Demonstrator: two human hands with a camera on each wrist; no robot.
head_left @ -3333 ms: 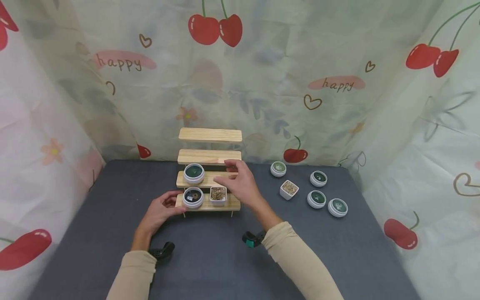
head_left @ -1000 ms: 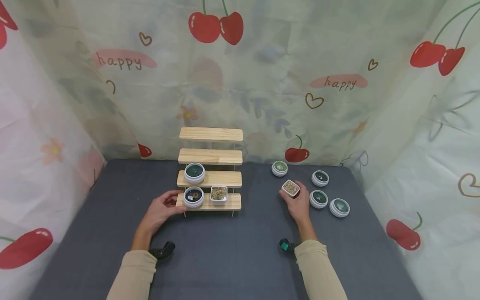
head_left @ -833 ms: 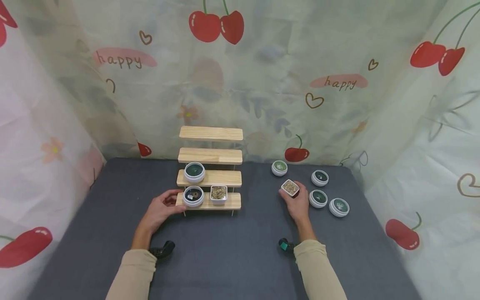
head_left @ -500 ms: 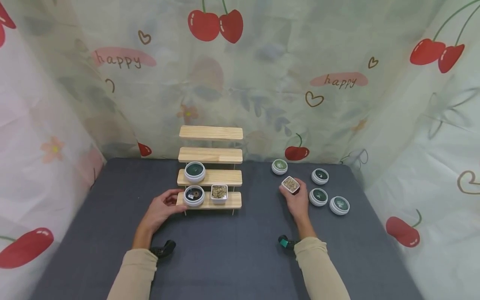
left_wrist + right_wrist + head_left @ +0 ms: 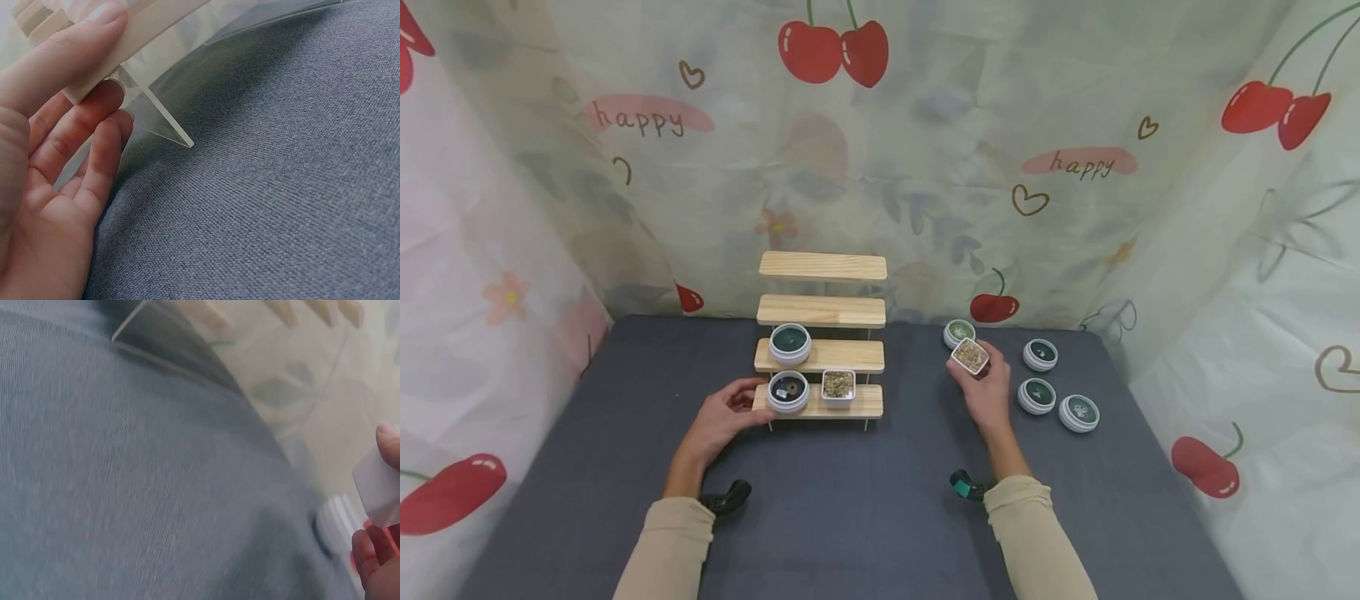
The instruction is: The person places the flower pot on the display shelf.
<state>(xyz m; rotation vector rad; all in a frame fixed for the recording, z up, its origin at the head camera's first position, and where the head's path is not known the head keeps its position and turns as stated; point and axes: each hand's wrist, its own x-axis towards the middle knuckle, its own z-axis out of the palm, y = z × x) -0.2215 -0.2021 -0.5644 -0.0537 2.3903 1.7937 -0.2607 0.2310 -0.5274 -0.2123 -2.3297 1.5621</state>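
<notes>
My left hand [image 5: 718, 421] grips the left end of the lowest board of a four-tier wooden display stand [image 5: 822, 310]. In the left wrist view the thumb lies on the board [image 5: 150, 25], fingers curled beneath it beside a clear acrylic leg [image 5: 165, 115]. Right of the stand, my right hand [image 5: 988, 396] holds a small white square pot [image 5: 970, 357] of tan granules between thumb and fingers, raised above the table. The same white pot [image 5: 378, 487] shows at the right edge of the right wrist view. It partly overlaps a round tin with a light green top [image 5: 958, 332].
On the lowest board stand a dark-topped round tin [image 5: 787, 390] and another square pot of granules [image 5: 838, 387]. A green-topped tin [image 5: 790, 342] sits one board higher. Three round tins, including a pale green one [image 5: 1079, 412], lie at the right. A printed curtain [image 5: 925, 167] hangs behind.
My right hand has left the stand, gripped the square pot on the right of the table and lifted it, now drifting slightly left and away from me. The left hand stays put.
</notes>
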